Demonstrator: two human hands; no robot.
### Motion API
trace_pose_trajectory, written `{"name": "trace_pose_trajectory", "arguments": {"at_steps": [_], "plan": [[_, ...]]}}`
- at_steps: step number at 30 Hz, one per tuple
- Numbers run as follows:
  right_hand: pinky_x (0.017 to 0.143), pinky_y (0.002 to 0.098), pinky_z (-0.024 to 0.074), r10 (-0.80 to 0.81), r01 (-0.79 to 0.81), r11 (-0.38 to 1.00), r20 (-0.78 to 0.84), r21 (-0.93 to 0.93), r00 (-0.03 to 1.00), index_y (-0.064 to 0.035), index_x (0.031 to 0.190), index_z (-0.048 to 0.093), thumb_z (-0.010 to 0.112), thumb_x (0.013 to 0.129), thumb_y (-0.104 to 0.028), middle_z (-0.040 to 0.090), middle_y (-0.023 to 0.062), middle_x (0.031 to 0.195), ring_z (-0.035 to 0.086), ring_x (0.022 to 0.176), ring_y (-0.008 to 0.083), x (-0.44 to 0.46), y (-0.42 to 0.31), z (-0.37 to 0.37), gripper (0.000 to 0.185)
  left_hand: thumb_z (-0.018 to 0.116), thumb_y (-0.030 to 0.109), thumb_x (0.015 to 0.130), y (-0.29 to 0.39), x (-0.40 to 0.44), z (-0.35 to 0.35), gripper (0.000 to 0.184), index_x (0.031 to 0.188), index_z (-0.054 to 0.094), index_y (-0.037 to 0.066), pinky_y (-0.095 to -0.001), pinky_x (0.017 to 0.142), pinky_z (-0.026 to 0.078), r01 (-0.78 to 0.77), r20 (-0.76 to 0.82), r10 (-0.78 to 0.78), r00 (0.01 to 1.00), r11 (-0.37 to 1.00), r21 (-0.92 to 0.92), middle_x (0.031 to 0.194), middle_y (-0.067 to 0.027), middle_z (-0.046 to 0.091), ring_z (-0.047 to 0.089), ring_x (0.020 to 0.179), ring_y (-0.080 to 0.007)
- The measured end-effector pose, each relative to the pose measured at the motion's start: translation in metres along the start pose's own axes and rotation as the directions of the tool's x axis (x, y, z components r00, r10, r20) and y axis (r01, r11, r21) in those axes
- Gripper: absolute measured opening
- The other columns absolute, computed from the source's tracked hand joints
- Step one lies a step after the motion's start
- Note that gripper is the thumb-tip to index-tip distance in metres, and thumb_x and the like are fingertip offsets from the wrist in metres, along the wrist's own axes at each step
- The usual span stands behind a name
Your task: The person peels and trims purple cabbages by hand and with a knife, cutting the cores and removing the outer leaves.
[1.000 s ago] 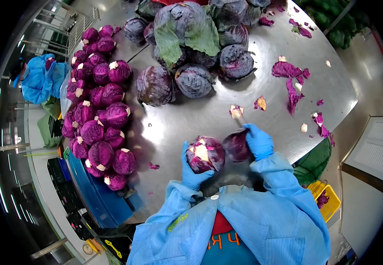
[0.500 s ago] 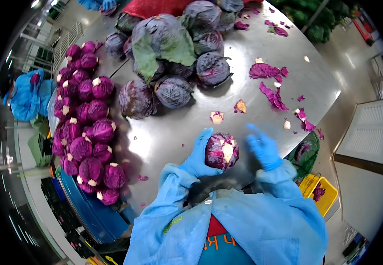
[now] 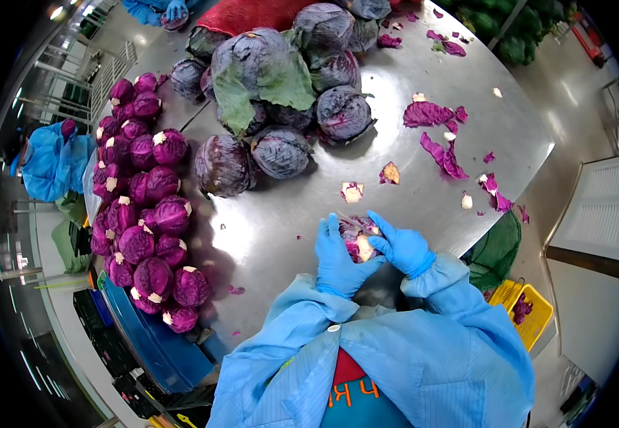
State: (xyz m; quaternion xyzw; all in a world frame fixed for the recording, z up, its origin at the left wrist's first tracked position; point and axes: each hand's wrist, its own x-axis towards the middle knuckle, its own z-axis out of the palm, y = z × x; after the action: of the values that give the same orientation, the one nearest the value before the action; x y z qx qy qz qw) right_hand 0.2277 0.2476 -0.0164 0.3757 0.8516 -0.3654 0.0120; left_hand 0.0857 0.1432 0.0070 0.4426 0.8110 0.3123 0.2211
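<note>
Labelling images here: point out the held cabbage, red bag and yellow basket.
Held cabbage point(image 3: 355, 240): head view, surface between the hands.
Red bag point(image 3: 252, 16): head view, visible front.
Yellow basket point(image 3: 540, 307): head view, inside wall.

Has lights point(image 3: 57, 12) at far left, grey floor point(image 3: 548, 93) beyond a metal table point(image 3: 430, 207), and white louvred panelling point(image 3: 609, 192) at right.

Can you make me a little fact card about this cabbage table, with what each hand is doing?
Left hand: blue glove, holding a purple cabbage
Right hand: blue glove, fingers at that cabbage's side; can't tell if they grip anything
Table: shiny metal
Left side: bright purple cabbages with pale cut ends, heaped up
Far side: bigger, darker cabbages, some with green leaves
Right side: scattered purple leaf scraps
Beside the table: yellow basket
</note>
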Motion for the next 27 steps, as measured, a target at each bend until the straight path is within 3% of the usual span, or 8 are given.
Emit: {"name": "trace_pose_trajectory", "arguments": {"at_steps": [4,10,14,17,21,22,25,27], "plan": [[0.059,0.0489,0.0509,0.148,-0.151,0.988,0.078,0.035,0.986,-0.0304,0.142,0.042,0.037,0.093,-0.064,0.066,0.0208,0.075,0.064,0.065,0.0393,0.009,-0.002,-0.009,0.059,0.088,0.042,0.057,0.018,-0.001,0.002,0.115,0.142,0.026,-0.005,-0.0481,0.104,0.035,0.079,-0.008,-0.079,0.997,0.989,0.121,0.139,-0.0289,0.035,0.041,0.124,-0.0433],[0.072,0.0502,0.0507,0.189,-0.194,0.978,0.067,0.073,0.98,-0.025,0.13,0.057,0.039,0.094,-0.06,0.067,0.0206,0.082,0.066,0.079,0.0395,0.021,-0.012,-0.021,0.054,0.087,0.042,0.058,0.014,0.0,0.004,0.117,0.144,0.022,-0.004,-0.0537,0.107,0.029,0.137,0.006,-0.137,0.991,0.989,-0.06,0.142,-0.0336,0.028,0.034,0.128,-0.0492],[0.078,0.0485,0.05,0.318,-0.317,0.947,-0.011,0.055,0.948,-0.011,0.105,0.068,0.048,0.091,-0.053,0.068,0.0178,0.093,0.064,0.088,0.0402,0.053,0.043,0.007,0.048,0.087,0.04,0.058,-0.005,-0.027,0.006,0.116,0.144,0.023,-0.004,-0.0518,0.108,0.029,-0.091,-0.068,0.092,0.993,0.996,0.014,0.143,-0.0312,0.03,0.033,0.13,-0.0469],[0.078,0.0487,0.0498,0.388,-0.349,0.905,-0.136,0.241,0.912,-0.0117,0.11,0.065,0.05,0.09,-0.052,0.068,0.0192,0.094,0.064,0.09,0.0405,0.044,0.06,0.013,0.047,0.089,0.037,0.058,-0.025,-0.038,0.002,0.117,0.145,0.022,-0.003,-0.0468,0.111,0.028,-0.146,-0.111,0.133,0.985,0.982,-0.12,0.143,-0.0269,0.032,0.034,0.133,-0.0406],[0.075,0.0447,0.0511,0.464,-0.45,0.885,-0.283,0.116,0.839,-0.0133,0.128,0.056,0.058,0.09,-0.046,0.068,0.0192,0.095,0.066,0.089,0.0361,0.026,0.035,-0.02,0.05,0.092,0.028,0.058,-0.051,-0.037,0.001,0.116,0.145,0.022,-0.002,-0.0392,0.11,0.033,-0.029,-0.08,-0.008,0.997,0.895,-0.445,0.142,-0.0196,0.034,0.039,0.13,-0.0299],[0.07,0.0375,0.052,0.316,-0.216,0.932,-0.358,0.292,0.878,-0.0093,0.126,0.058,0.069,0.085,-0.039,0.07,0.0144,0.095,0.067,0.078,0.0272,0.021,0.034,-0.016,0.052,0.092,0.03,0.058,-0.053,-0.035,-0.002,0.117,0.145,0.022,-0.002,-0.0394,0.109,0.034,0.004,-0.051,-0.032,0.998,0.878,-0.479,0.142,-0.02,0.034,0.04,0.13,-0.0306],[0.058,0.0295,0.0486,0.234,-0.256,0.634,0.135,0.73,0.963,-0.0052,0.12,0.061,0.078,0.079,-0.034,0.066,0.0076,0.087,0.061,0.065,0.0158,0.013,0.001,-0.013,0.053,0.091,0.031,0.058,-0.061,-0.031,-0.003,0.116,0.145,0.021,-0.002,-0.0389,0.108,0.036,0.039,0.007,-0.043,0.999,0.825,-0.563,0.14,-0.0196,0.035,0.042,0.127,-0.0302],[0.051,0.0252,0.0435,0.239,-0.373,0.49,0.29,0.787,0.927,-0.0034,0.115,0.061,0.08,0.077,-0.033,0.061,0.0037,0.081,0.056,0.062,0.0113,0.02,-0.009,-0.006,0.052,0.091,0.031,0.059,-0.065,-0.029,-0.002,0.116,0.145,0.022,-0.003,-0.0388,0.108,0.036,0.032,0.03,-0.018,0.999,0.786,-0.617,0.139,-0.0201,0.036,0.042,0.128,-0.0302]]}}
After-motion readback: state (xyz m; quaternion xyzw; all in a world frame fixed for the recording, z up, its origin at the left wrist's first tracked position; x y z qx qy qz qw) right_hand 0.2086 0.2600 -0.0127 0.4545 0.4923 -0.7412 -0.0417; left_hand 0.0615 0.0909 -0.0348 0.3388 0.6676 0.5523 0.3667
